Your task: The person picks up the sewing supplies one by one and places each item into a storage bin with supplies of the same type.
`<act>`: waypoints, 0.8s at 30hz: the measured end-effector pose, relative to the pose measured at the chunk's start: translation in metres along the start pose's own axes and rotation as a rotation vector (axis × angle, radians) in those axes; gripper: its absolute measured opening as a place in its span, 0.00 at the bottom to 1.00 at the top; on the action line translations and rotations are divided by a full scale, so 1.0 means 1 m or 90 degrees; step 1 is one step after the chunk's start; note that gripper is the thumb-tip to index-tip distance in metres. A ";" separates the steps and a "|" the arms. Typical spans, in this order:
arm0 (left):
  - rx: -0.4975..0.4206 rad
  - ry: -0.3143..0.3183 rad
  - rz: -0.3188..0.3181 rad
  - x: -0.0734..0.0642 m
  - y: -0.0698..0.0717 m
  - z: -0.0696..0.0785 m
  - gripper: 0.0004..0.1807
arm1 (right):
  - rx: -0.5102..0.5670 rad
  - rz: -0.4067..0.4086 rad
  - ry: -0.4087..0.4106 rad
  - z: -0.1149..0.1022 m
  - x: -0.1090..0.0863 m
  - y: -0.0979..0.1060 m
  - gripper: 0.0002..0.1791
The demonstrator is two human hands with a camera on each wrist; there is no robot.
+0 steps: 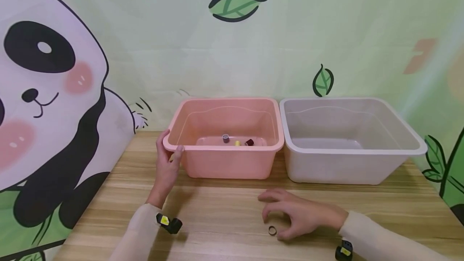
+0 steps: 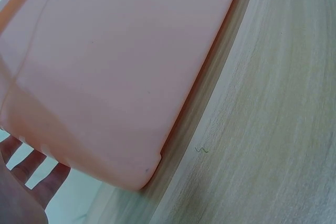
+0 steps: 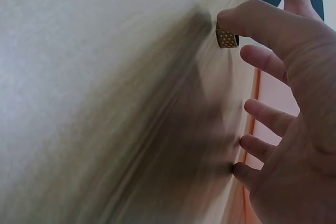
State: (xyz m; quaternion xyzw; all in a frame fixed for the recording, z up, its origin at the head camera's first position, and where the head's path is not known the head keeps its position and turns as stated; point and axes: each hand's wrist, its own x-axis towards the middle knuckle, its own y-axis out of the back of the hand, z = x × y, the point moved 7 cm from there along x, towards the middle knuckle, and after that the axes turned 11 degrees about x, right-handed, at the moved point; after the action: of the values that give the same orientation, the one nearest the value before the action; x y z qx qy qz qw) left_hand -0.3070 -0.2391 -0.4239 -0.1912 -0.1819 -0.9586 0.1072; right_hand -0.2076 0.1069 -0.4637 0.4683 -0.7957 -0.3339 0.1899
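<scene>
My left hand grips the near left corner of the pink bin, thumb over the front rim and fingers around the side. On the table lies a small gold ring thimble with a dimpled surface, also visible in the right wrist view as a dotted gold band. Beside it hovers my right hand, fingers spread and bent, the thumb tip close to the thimble; whether they touch I cannot tell. Inside the pink bin sit a grey cylinder, a yellow piece and a dark red one.
A light grey bin stands against the pink one's right side. Both rest on a wood-grain table, backed by a green cloth printed with a panda and leaves.
</scene>
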 end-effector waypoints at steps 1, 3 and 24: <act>0.002 0.001 0.000 0.000 0.000 0.000 0.34 | -0.004 0.001 0.003 0.000 0.000 -0.001 0.23; 0.001 0.002 0.001 0.000 0.000 0.000 0.34 | -0.009 0.003 0.007 0.000 0.001 -0.002 0.21; 0.001 0.004 0.002 0.000 0.000 -0.001 0.34 | -0.047 0.057 0.023 0.003 0.004 -0.003 0.12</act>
State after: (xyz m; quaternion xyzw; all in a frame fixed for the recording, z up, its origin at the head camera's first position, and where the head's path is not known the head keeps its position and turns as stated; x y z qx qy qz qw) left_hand -0.3071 -0.2397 -0.4249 -0.1882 -0.1824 -0.9588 0.1093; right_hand -0.2098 0.1035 -0.4679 0.4309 -0.7996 -0.3456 0.2358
